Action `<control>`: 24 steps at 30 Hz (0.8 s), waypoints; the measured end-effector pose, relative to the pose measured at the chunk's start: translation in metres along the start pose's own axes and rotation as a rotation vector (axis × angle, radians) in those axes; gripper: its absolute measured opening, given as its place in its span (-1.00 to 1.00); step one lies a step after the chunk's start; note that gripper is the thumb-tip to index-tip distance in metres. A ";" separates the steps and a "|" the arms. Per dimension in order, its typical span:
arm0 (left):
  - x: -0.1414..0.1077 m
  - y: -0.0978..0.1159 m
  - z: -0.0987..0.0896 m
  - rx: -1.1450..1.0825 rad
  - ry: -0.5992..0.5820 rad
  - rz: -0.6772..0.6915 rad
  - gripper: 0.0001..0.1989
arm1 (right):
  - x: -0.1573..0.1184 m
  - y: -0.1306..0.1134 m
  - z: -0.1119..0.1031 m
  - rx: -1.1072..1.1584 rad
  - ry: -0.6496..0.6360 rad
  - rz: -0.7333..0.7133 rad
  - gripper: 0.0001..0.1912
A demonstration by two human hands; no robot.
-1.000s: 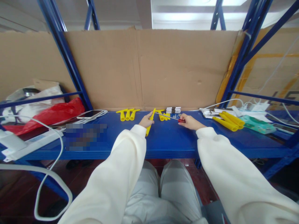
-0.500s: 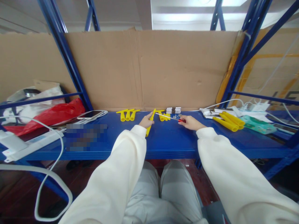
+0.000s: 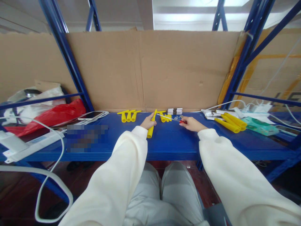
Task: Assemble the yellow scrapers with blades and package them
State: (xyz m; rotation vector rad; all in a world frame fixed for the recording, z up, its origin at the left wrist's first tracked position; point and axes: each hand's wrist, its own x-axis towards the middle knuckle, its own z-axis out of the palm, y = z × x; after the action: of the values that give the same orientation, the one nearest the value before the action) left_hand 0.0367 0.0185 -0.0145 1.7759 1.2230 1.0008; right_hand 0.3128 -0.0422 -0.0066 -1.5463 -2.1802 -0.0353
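Note:
My left hand (image 3: 147, 121) is closed around a yellow T-shaped plastic handle (image 3: 150, 131), its wide hollow end toward me. In my right hand (image 3: 191, 123) is a screwdriver (image 3: 182, 121) with a red grip. Its thin metal shaft points left, and the tip is at or close to the upper part of the handle; contact is too small to make out. Just right of my left hand lie several yellow parts (image 3: 163, 118). Small bits, perhaps screws (image 3: 176, 118), lie behind the shaft, in front of a stack of white-and-dark strips (image 3: 175, 111).
Three yellow T-shaped pieces (image 3: 128, 117) lie left of my hands on the blue bench (image 3: 174, 142). At right are yellow tubes (image 3: 231, 121) beside a green packet (image 3: 260, 126). A phone-like device with cable (image 3: 92, 116), a power strip (image 3: 33, 146) and a red bag (image 3: 51, 116) are at left. Cardboard (image 3: 169, 72) stands behind.
The yellow handle in my left hand has turned slightly, its wide end shifting a little to the right. My right hand and the screwdriver stay almost in place.

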 end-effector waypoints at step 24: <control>-0.005 0.011 0.000 -0.024 0.123 -0.097 -0.06 | -0.002 -0.003 -0.002 -0.003 0.011 -0.005 -0.89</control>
State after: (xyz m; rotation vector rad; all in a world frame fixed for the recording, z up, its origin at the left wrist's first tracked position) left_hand 0.0390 0.0104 -0.0057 1.6407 1.3543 1.0773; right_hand 0.3112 -0.0456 -0.0044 -1.5385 -2.1770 -0.0488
